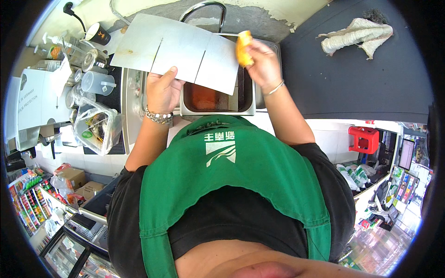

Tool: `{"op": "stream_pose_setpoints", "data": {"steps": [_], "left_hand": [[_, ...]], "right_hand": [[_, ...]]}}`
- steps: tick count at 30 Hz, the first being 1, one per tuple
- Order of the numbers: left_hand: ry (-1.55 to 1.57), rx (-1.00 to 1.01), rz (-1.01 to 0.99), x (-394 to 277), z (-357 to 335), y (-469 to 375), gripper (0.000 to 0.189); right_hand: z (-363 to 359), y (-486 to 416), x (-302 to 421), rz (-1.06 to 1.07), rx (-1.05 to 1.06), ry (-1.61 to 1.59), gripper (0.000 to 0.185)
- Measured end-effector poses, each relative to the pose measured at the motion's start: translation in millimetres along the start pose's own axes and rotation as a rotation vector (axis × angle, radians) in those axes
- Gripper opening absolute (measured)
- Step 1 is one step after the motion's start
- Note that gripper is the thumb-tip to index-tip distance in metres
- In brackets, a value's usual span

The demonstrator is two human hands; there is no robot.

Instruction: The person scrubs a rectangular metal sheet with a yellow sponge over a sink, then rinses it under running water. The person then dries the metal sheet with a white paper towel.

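Note:
A flat metal plate [180,52] with two narrow slots is tilted over the sink. My left hand [165,88] grips its near edge, thumb on top. At the plate's right end, my right hand [263,64] holds a yellow sponge [244,48], close to or touching the edge; I cannot tell which. Beneath the plate stands a rectangular steel pan [218,113] with reddish-brown liquid [207,98] in it. Pale and dark strips stand at the pan's right side, partly hidden by the plate. Behind the plate rises a chrome faucet [222,15].
A dark counter [347,83] at the right bears a whitish rag [361,36] and a steel-wool scrubber [374,16]. On the left are a paper cup [98,34], a plastic measuring jug [97,83], pump bottles [52,50] and a clear plastic container [99,128].

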State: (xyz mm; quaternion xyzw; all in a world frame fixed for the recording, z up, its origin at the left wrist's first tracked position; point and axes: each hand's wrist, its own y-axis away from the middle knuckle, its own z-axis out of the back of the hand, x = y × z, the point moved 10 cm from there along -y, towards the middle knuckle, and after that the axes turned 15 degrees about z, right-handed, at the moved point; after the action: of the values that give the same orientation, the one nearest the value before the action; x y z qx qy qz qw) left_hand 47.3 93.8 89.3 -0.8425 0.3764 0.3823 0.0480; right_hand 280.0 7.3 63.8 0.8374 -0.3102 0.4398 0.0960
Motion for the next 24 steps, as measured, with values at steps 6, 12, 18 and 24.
{"op": "stream_pose_setpoints", "data": {"steps": [6, 12, 18, 24], "left_hand": [[0.105, 0.126, 0.037, -7.8, -21.3, 6.5, 0.040], [0.142, 0.117, 0.039, -2.8, -30.7, 9.0, 0.043], [0.115, 0.042, -0.075, 5.9, -22.6, 7.3, 0.041], [0.027, 0.026, -0.155, 0.8, -15.2, 12.9, 0.046]], "right_hand": [[32.2, 7.2, -68.8, -0.412, -0.178, -0.557, 0.033], [-29.5, 36.3, -86.9, -0.560, 0.038, -0.833, 0.037], [-101.3, 48.6, -67.5, -0.566, 0.240, -1.063, 0.043], [-101.1, 64.2, -80.5, -0.705, 0.165, -1.003, 0.045]]}}
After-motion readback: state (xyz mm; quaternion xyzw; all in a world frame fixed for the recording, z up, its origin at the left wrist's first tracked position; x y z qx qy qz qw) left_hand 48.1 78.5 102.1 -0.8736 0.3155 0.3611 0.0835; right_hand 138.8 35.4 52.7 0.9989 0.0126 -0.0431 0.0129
